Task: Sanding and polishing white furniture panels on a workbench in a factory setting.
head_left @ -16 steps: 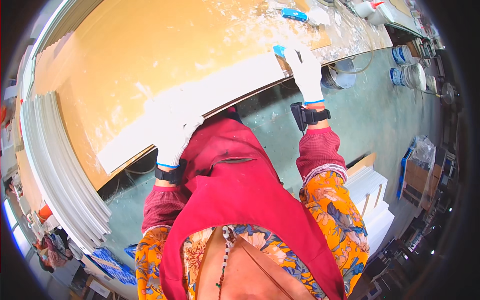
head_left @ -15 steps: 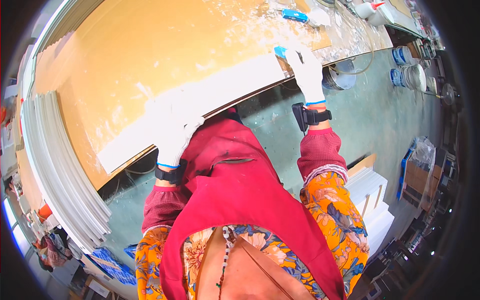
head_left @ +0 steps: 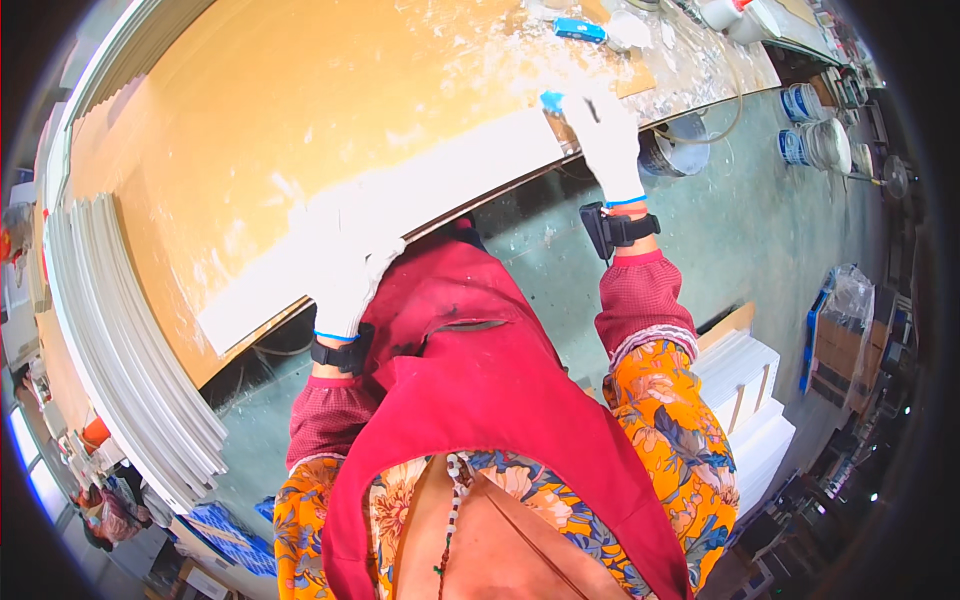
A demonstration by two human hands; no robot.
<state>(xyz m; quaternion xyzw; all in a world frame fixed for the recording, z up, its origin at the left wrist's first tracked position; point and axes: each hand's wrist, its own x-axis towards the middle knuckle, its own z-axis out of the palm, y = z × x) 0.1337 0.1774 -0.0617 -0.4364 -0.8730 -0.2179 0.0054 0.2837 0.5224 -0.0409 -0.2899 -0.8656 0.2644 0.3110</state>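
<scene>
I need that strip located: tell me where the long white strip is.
In the head view, the long white strip lies along the near edge of the tan worktable, the left hand pressing its left part, the right hand at its right end.

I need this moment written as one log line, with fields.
left hand: pressing on white strip | right hand: at strip's far end, holding small blue tool | surface: brown worktable

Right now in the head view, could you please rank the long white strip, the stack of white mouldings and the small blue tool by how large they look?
1. Stack of white mouldings, though it sits at the bent rim, so unsure against the strip.
2. Long white strip.
3. Small blue tool, clearly smallest.
</scene>
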